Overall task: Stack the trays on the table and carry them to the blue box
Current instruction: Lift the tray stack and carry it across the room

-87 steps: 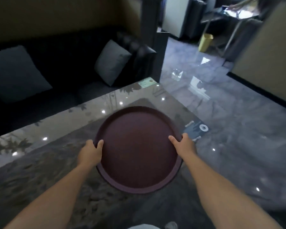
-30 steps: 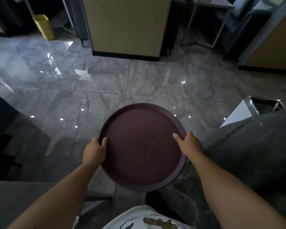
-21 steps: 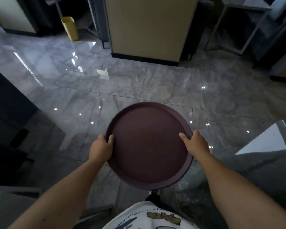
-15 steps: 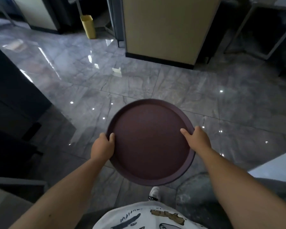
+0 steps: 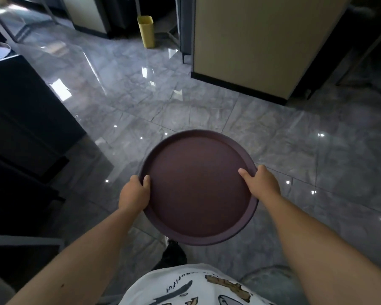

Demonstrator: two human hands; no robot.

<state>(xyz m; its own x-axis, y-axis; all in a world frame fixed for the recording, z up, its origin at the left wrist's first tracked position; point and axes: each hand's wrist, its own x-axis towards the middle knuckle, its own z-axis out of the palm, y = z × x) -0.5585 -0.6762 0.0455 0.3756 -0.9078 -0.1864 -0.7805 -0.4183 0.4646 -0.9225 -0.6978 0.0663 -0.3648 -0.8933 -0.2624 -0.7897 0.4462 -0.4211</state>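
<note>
I hold a round dark-brown tray (image 5: 196,186) level in front of me, above the grey marble floor. A second rim shows along its lower right edge, so it looks like a stack of trays. My left hand (image 5: 135,194) grips the left rim with the thumb on top. My right hand (image 5: 261,183) grips the right rim, thumb lying on the tray's inner face. No blue box is in view.
A black cabinet (image 5: 24,119) stands on my left. A beige partition (image 5: 260,40) with a dark base stands ahead on the right. A yellow bin (image 5: 146,31) sits at the far end of the glossy floor (image 5: 154,102). My shoe (image 5: 174,253) shows below the tray.
I have lifted the tray off the table and turned away from it. The view keeps swinging: the partition and yellow bin drift right, and the glass table has left the frame. My grip is unchanged.
</note>
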